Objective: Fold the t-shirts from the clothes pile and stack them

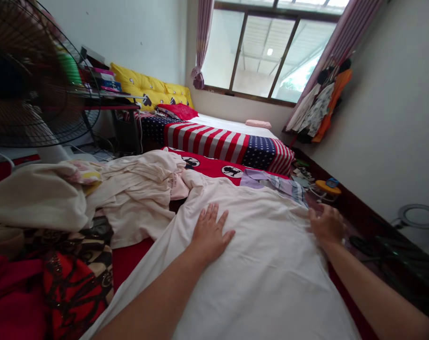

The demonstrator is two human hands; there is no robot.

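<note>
A white shirt point(256, 264) lies spread out in front of me, wide and lightly wrinkled. On its upper left part my left hand point(210, 233) rests flat, fingers stretched and thumb apart. At the far right edge of the shirt, my right hand point(327, 225) has its fingers curled at the cloth, slightly blurred. Left of the shirt lies a heap of cream clothes point(136, 189). Beyond its top edge are a lilac and plaid cloth point(274, 182) and red fabric with round black-and-white prints point(231, 171).
A fan point(33, 80) stands close on the left, above dark patterned clothes point(76, 278). Across the room is a bed with a stars-and-stripes cover point(214, 141). At right are an orange stool point(328, 187), a ring light point(419, 216) and clothes hanging on the wall point(320, 111).
</note>
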